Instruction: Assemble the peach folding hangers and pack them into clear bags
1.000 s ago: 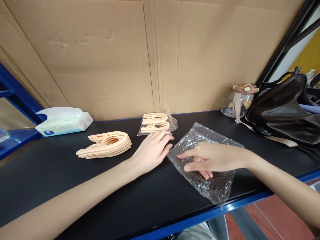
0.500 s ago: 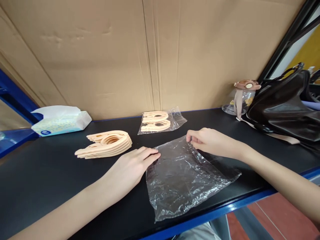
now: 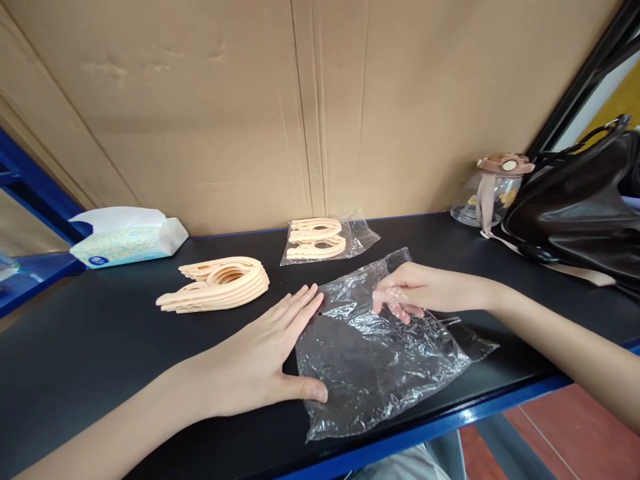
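Note:
A clear plastic bag (image 3: pixel 370 360) lies flat and wrinkled on the black tabletop. My left hand (image 3: pixel 270 353) rests at its left edge, fingers stretched out and thumb spread on the film. The fingers of my right hand (image 3: pixel 407 293) are inside the bag's upper opening, seen through the film, somewhat apart and with nothing visible in them. To the left of the bag is a stack of beige folding hangers (image 3: pixel 235 290), apart from both hands. Behind it, a smaller clear bag (image 3: pixel 363 237) holds similar beige hangers (image 3: pixel 317 250).
A tissue pack (image 3: pixel 130 243) sits at the back left. A clear bottle with a brown lid and strap (image 3: pixel 500 183) stands at the back right, beside a dark leather bag (image 3: pixel 575 213). Cardboard (image 3: pixel 225 113) lines the back, and a blue edge (image 3: pixel 415 437) runs along the front.
My right hand has gone from pinching the bag's upper edge to having its fingers inside the opening. My left hand has spread out, its thumb now on the film.

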